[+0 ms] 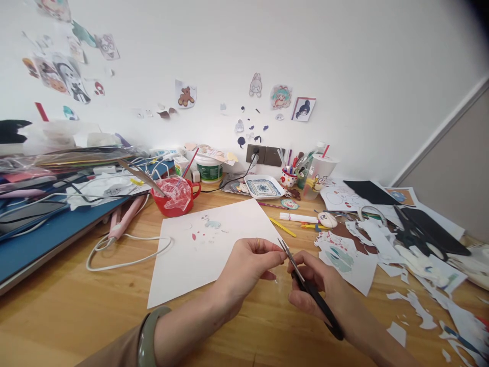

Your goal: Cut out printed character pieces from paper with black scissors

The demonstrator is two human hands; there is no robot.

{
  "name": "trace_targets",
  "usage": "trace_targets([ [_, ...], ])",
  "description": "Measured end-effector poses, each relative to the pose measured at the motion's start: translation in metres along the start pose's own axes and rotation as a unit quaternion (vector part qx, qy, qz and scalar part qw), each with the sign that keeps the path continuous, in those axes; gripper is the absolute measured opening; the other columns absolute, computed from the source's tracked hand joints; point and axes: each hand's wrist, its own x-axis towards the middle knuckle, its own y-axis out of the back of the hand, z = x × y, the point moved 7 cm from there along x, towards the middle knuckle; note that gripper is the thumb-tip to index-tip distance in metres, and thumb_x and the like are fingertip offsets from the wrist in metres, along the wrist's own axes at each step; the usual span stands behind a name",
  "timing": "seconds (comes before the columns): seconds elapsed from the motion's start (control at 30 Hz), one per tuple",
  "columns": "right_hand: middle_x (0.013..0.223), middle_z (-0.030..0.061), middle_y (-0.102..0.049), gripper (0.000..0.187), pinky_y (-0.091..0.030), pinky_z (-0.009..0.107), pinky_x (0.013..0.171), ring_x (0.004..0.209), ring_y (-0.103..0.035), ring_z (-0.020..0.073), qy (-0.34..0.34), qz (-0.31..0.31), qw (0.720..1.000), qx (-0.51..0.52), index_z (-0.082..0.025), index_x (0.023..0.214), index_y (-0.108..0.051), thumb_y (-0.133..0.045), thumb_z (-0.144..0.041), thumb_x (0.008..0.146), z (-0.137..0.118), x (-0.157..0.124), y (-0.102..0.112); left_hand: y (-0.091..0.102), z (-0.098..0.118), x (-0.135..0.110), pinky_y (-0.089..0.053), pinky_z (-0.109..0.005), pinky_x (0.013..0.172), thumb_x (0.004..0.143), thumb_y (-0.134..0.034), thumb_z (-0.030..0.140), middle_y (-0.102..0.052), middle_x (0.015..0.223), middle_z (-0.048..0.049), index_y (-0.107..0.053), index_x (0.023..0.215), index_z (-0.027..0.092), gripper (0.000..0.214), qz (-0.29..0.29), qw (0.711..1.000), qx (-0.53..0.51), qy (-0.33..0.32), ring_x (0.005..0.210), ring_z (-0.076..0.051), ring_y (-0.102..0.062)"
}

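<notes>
My right hand (319, 283) grips a pair of scissors (315, 298) with black handles, its narrow blades pointing up and away. At the blade tips, my left hand (257, 260) is closed in a pinch between thumb and forefinger. Whatever it pinches is too small to make out. Beneath and beyond my left hand lies a white sheet of paper (171, 265). Small cut-out pieces (212, 223) in pale blue, grey and red rest on its upper part. Right of the scissors is a partly cut printed sheet (357, 267) with green and red patterns.
A red cup (171, 204) lined with plastic stands behind the sheet. Left are a pink corded tool (128, 216) and a blue board (49, 234) piled with clutter. Paper scraps (418, 308) and larger black scissors (416, 237) lie right. A patterned square dish (263, 186) sits near the wall.
</notes>
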Motion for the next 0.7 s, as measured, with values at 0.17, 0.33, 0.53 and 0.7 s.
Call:
trace_targets([
  [0.17,0.059,-0.0074,-0.040,0.024,-0.025,0.024,0.049,0.053,-0.034,0.0122,0.009,0.006,1.000,0.012,-0.023,0.088,-0.044,-0.058,-0.038,0.076,0.0023,0.0006,-0.0001,0.0005,-0.0005,-0.0004,-0.043,-0.022,0.058,0.064,-0.064,0.026,-0.060,0.070,-0.0014,-0.064,0.067,0.015,0.012,-0.004,1.000,-0.001,0.000,0.067,-0.012,-0.052],
  [0.33,0.059,-0.0076,-0.041,0.023,-0.026,0.024,0.050,0.053,-0.035,0.0120,0.011,0.010,1.000,0.005,-0.023,0.088,-0.045,-0.059,-0.036,0.076,0.0031,0.0004,0.0006,0.0008,-0.0017,-0.0010,-0.043,-0.022,0.057,0.064,-0.064,0.026,-0.060,0.069,-0.0017,-0.063,0.067,0.014,0.012,-0.002,1.000,0.001,0.005,0.067,-0.012,-0.052],
  [0.53,0.060,-0.0074,-0.041,0.023,-0.026,0.024,0.050,0.054,-0.035,0.0121,0.012,0.005,1.000,0.010,-0.023,0.088,-0.045,-0.059,-0.037,0.076,0.0026,-0.0007,-0.0005,0.0009,-0.0019,0.0002,-0.043,-0.022,0.058,0.063,-0.065,0.027,-0.060,0.070,-0.0015,-0.064,0.066,0.015,0.013,0.002,1.000,-0.002,0.006,0.068,-0.013,-0.052],
  [0.7,0.061,-0.0069,-0.043,0.023,-0.027,0.024,0.051,0.054,-0.037,0.0124,0.014,0.006,1.000,0.002,-0.023,0.088,-0.044,-0.060,-0.036,0.076,0.0021,-0.0006,-0.0005,0.0007,-0.0016,-0.0004,-0.042,-0.023,0.059,0.062,-0.065,0.028,-0.061,0.069,-0.0020,-0.064,0.065,0.015,0.013,0.000,1.000,-0.006,0.009,0.068,-0.013,-0.053],
])
